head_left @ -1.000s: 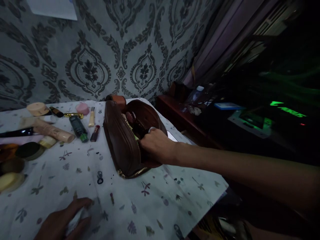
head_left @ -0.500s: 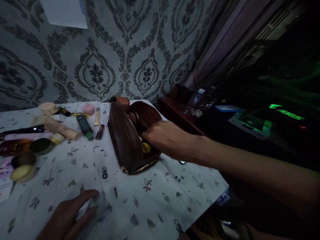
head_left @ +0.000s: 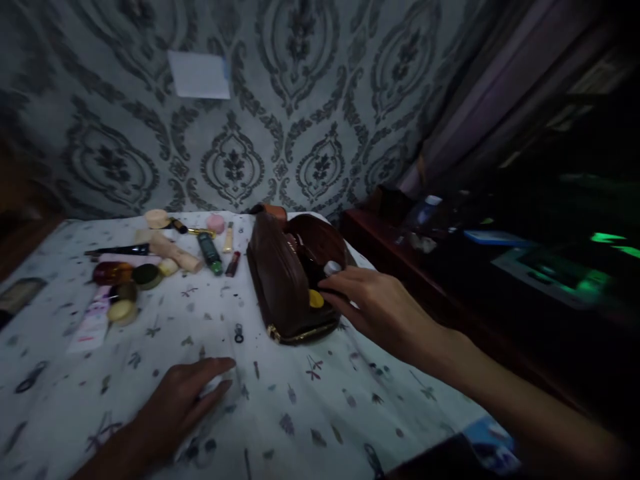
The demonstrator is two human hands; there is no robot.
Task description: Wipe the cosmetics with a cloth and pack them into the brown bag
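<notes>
A brown zip pouch (head_left: 283, 283) lies open on the patterned white tablecloth (head_left: 280, 413). Inside it show a yellow round item (head_left: 315, 299) and a white cap (head_left: 332, 268). My right hand (head_left: 380, 303) hovers at the pouch's open mouth, fingers apart and slightly curled, holding nothing I can see. My left hand (head_left: 180, 400) rests on the cloth near the front, fingers curled over a small white object (head_left: 213, 385) that I cannot name.
Several cosmetics lie at the back left: a beige tube (head_left: 176, 253), a green bottle (head_left: 210, 249), a lipstick (head_left: 233, 264), round compacts (head_left: 146, 275). A dark wooden side table (head_left: 400, 247) with clutter stands to the right. The cloth's edge runs along the right.
My right hand has come out of the pouch and drawn back toward me. The view has swung left and tilted up. My left hand stays on the cloth.
</notes>
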